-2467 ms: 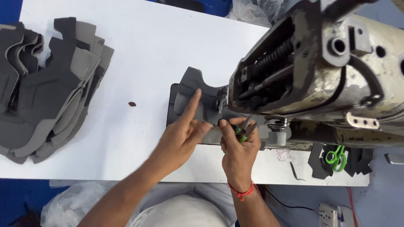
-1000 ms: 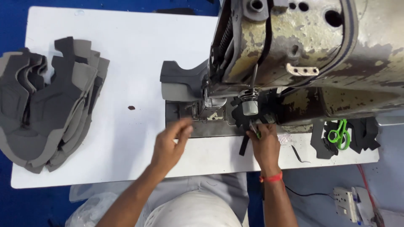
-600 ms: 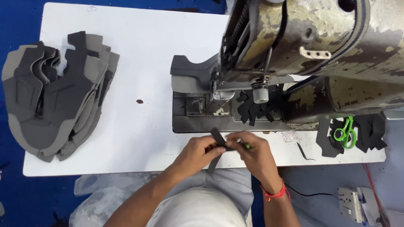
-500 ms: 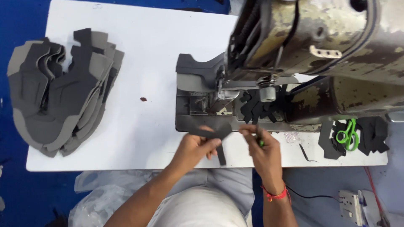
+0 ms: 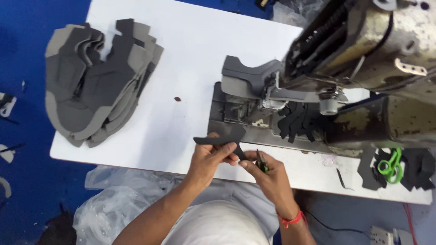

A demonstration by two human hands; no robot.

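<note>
At the table's (image 5: pixel 190 59) near edge, bare white top lies between the stack of grey pieces (image 5: pixel 97 79) and the sewing machine (image 5: pixel 363 59). The left hand (image 5: pixel 210 159) pinches a dark strip (image 5: pixel 222 140) there; the right hand (image 5: pixel 268 174) is closed around small green snips (image 5: pixel 261 161)

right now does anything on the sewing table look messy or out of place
Mostly small things. A dark speck lies alone on the bare white table. A thin black offcut lies near the front edge, beside the green-handled scissors resting on dark cut pieces. The grey stack overhangs the table's left edge. White scraps litter the blue floor.
</note>
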